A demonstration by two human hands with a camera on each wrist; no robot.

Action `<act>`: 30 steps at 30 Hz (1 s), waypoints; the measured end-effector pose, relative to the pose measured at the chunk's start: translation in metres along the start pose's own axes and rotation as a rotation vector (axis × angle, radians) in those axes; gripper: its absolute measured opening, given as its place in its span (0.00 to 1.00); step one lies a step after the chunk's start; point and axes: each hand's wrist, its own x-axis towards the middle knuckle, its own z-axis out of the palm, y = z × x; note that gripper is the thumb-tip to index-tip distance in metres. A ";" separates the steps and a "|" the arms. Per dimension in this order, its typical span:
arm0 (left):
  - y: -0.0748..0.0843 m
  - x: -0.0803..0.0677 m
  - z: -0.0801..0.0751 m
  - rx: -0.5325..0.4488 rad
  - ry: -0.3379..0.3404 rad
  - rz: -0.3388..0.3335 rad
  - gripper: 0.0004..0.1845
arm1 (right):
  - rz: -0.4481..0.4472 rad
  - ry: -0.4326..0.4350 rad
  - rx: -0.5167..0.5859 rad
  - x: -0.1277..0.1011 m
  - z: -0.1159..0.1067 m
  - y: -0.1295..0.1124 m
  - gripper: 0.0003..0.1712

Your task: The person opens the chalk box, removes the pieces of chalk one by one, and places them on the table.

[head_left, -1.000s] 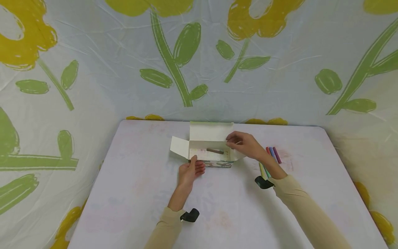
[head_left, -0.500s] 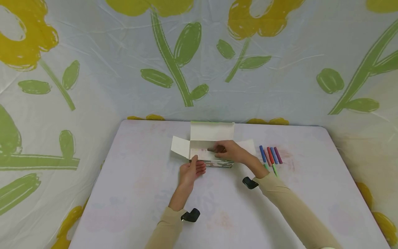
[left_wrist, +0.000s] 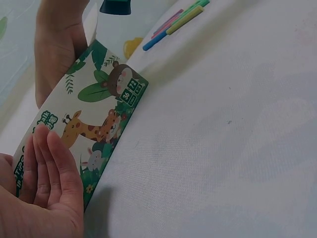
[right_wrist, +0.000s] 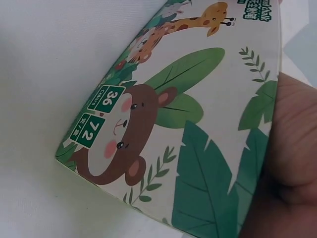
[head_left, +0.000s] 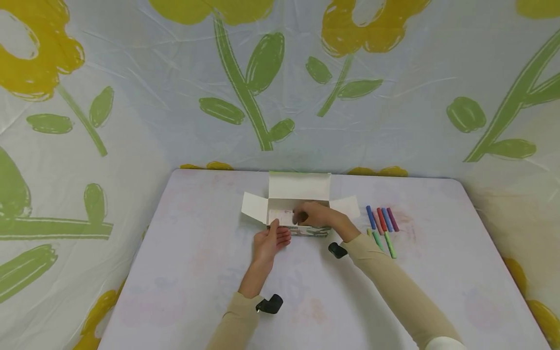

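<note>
Box [head_left: 297, 214] sits open at the table's [head_left: 201, 272] centre, flaps spread. Left hand [head_left: 269, 240] at its 7 o'clock presses straight fingers [left_wrist: 54, 158] against the printed front wall. Right hand [head_left: 312, 216] reaches inside from 3 o'clock, fingers curled; whether they grasp anything cannot be told. Chalks [head_left: 380, 221] lie at 3 o'clock, near the box.

The box [left_wrist: 94, 119] wears green leaves, a giraffe and a brown bear (white inside); blue, red, purple, green chalks [head_left: 381, 221] alongside.
</note>
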 end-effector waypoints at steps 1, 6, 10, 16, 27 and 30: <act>0.000 -0.001 0.000 0.003 0.000 0.000 0.24 | 0.016 -0.002 -0.011 0.001 0.000 0.000 0.06; 0.001 -0.002 0.001 0.013 -0.006 0.002 0.25 | 0.052 -0.010 -0.064 0.002 -0.002 0.000 0.05; 0.000 -0.001 0.000 0.006 -0.002 0.003 0.25 | 0.004 -0.032 -0.094 0.004 -0.003 0.000 0.04; 0.000 0.000 0.000 -0.011 0.006 0.012 0.23 | 0.008 -0.079 -0.104 0.009 -0.002 -0.003 0.05; -0.003 0.000 0.002 -0.029 0.000 0.026 0.24 | 0.023 -0.201 -0.101 0.015 -0.004 -0.008 0.08; -0.003 0.001 0.002 -0.023 0.006 0.029 0.23 | 0.029 -0.214 -0.083 0.015 -0.005 -0.007 0.08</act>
